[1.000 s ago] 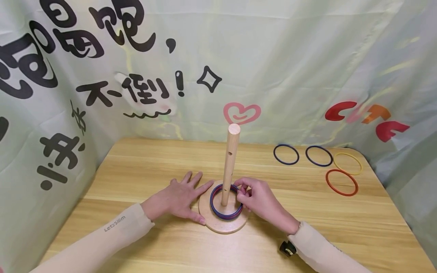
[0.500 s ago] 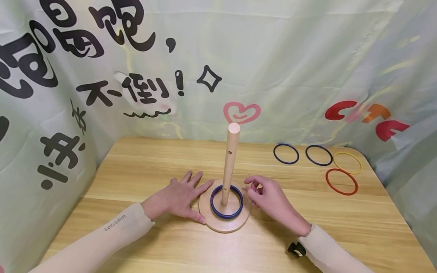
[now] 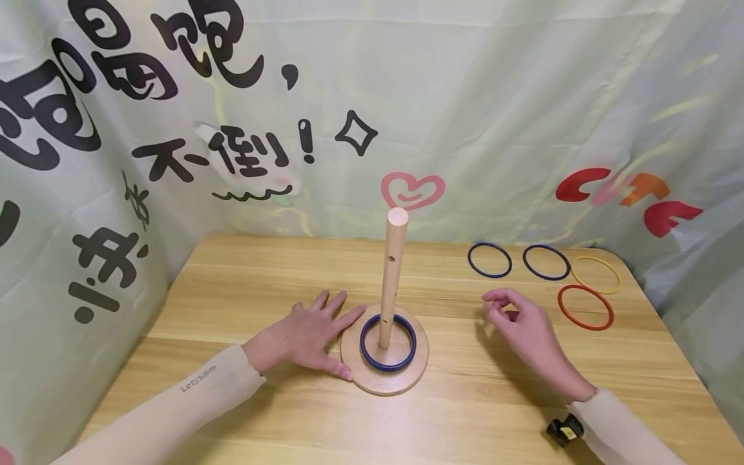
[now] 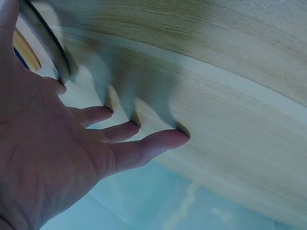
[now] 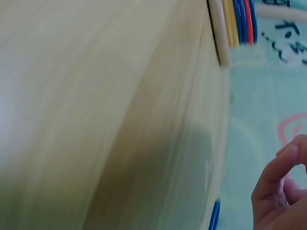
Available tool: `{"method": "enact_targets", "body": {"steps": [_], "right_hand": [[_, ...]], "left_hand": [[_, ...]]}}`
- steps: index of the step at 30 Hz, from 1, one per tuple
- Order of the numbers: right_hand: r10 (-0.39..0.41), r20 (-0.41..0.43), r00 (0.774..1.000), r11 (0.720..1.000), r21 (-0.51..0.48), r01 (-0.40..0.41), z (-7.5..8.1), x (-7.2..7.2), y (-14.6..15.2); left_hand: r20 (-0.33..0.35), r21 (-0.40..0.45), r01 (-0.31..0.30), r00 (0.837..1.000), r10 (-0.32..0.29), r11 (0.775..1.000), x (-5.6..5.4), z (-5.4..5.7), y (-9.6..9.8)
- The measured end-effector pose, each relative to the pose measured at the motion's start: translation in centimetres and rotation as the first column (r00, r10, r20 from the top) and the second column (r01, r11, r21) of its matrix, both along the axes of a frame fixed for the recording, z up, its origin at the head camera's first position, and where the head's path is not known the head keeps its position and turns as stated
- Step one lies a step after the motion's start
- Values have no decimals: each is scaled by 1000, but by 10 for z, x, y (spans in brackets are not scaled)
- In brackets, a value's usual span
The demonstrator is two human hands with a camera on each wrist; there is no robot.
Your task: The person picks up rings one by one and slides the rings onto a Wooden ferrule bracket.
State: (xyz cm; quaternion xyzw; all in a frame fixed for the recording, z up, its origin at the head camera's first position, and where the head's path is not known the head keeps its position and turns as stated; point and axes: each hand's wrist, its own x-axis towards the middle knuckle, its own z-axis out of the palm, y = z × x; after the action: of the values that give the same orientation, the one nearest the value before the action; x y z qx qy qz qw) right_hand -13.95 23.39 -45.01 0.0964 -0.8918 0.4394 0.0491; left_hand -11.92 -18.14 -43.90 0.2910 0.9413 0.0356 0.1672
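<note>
My left hand [image 3: 308, 339] lies spread at the left side of a round wooden base [image 3: 378, 383], thumb and index finger at its edge. A wooden post [image 3: 392, 278] stands upright on the base. Around its foot sits a stack of thin rings, its top ring [image 3: 388, 369] blue; the right wrist view shows yellow, blue and red rings [image 5: 242, 21] in the stack. My right hand [image 3: 526, 329] hovers over the table right of the base, its fingers loosely curled and holding nothing. Nearest to it is a loose red ring [image 3: 593, 328].
Along the back right of the table [image 3: 261, 278] lie two blue rings [image 3: 491, 276] and a yellow ring [image 3: 587, 258], beside the red one. A printed curtain [image 3: 494, 116] hangs close behind the table and along both sides.
My right hand has left the ring stack and moved right, toward the loose rings. The top ring lies flat on the stack. My left hand has stayed in place.
</note>
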Motion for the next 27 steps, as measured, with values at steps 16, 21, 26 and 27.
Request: {"method": "enact_targets", "body": {"steps": [16, 21, 26, 27], "right_hand": [[-132, -85, 988, 954, 259, 149, -5, -12, 91], [-164, -15, 986, 935, 315, 160, -9, -19, 110], [-174, 25, 984, 923, 352, 154, -15, -23, 125], [-170, 20, 985, 919, 365, 151, -15, -23, 127]], "left_hand": [[5, -29, -7, 1000, 7, 1000, -1, 0, 1], [-3, -26, -12, 1000, 12, 1000, -1, -2, 0], [-8, -15, -13, 1000, 12, 1000, -1, -2, 0], [-10, -14, -11, 1000, 11, 1000, 0, -2, 0]]}}
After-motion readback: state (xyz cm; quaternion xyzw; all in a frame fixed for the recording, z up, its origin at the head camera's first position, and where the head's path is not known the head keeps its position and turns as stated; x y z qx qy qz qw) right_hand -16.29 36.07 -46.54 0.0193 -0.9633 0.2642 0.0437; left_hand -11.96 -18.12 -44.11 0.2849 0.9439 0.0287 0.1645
